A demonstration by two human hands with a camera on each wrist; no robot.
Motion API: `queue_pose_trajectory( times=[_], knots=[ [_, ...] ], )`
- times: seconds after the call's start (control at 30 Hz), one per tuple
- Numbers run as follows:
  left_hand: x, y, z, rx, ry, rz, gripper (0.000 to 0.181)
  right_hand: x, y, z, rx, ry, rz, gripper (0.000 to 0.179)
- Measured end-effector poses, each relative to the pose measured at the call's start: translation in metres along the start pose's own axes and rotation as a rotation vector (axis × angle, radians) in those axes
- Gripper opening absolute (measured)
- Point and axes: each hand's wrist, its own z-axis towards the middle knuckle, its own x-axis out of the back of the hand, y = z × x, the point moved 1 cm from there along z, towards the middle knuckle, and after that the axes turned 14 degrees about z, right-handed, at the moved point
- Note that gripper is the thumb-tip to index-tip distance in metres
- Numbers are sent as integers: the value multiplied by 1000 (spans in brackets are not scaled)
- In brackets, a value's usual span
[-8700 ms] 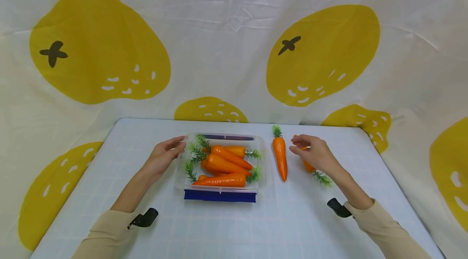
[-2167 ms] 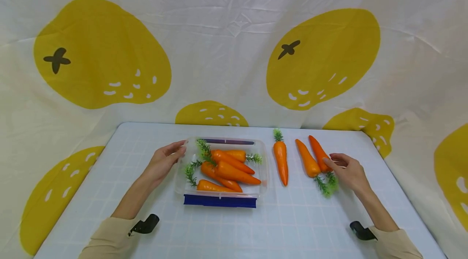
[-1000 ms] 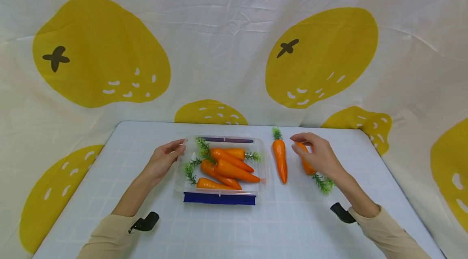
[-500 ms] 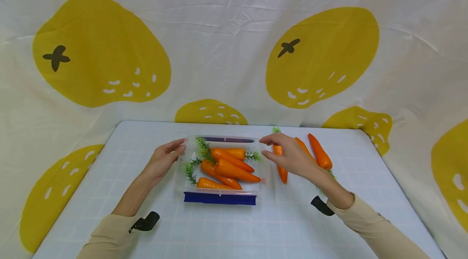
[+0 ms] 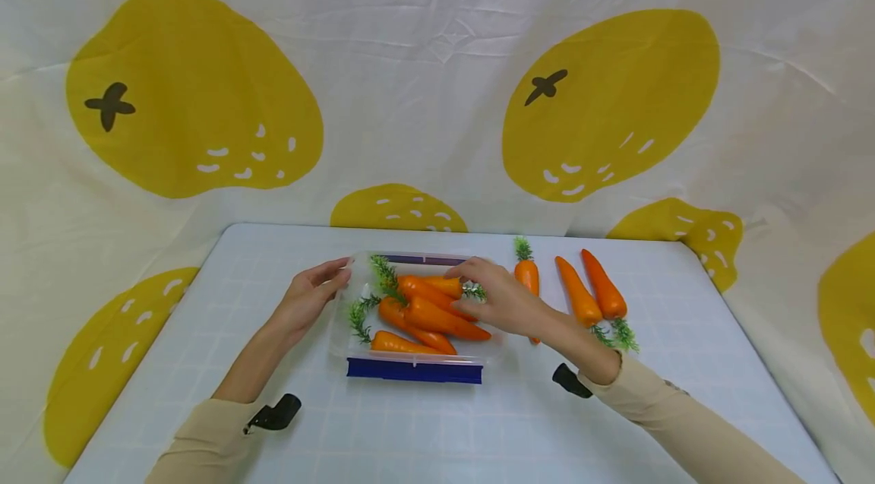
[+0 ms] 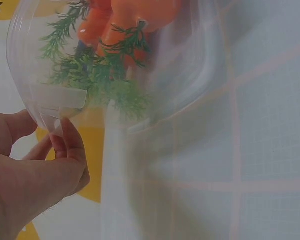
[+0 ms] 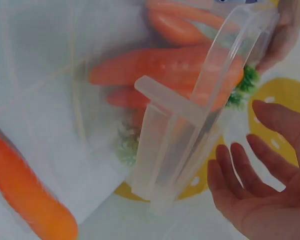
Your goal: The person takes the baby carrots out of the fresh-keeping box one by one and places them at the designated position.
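Note:
In the head view a clear plastic box (image 5: 494, 347) with a blue clip (image 5: 414, 371) along its front holds several orange toy carrots (image 5: 437, 317) with green leafy tops. My left hand (image 5: 311, 302) pinches the box's left rim between thumb and fingers; the left wrist view shows the fingertips (image 6: 70, 132) at the side flap. My right hand (image 5: 502, 302) reaches over the box's right side, fingers apart above the carrots. In the right wrist view that hand (image 7: 270, 175) is spread beside the box's side flap (image 7: 165, 102) with nothing in it.
Right of the box, one carrot (image 5: 526, 275) lies partly hidden behind my right hand. Farther right, another carrot (image 5: 577, 292) and a third one (image 5: 604, 286) lie side by side, leaves toward me. A pale table (image 5: 410, 438) backs onto a lemon-print cloth (image 5: 410, 89).
Between the two oldest frames, a carrot left the box for the table's right side. My right hand has since released it and moved left over the box. My left hand stays at the rim.

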Motion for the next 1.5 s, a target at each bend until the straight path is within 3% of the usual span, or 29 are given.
queue_pose_trajectory(
  times=[0.27,0.73,0.97,1.2,1.5],
  knots=[
    [-1,-1,1,1,8,0,58,-20,-3,12,27,-98,-33,44],
    [-1,-3,2,23,7,9,57,-45,4,21,4,-156,-59,50],
    [0,-2,1,19,1,11,57,-51,8,23,15,-130,-77,51],
    [-1,-2,1,3,-2,7,58,-52,8,21,78,-93,-101,50],
    [-1,0,0,-3,5,9,57,-43,6,16,75,-66,-24,52]
  ],
)
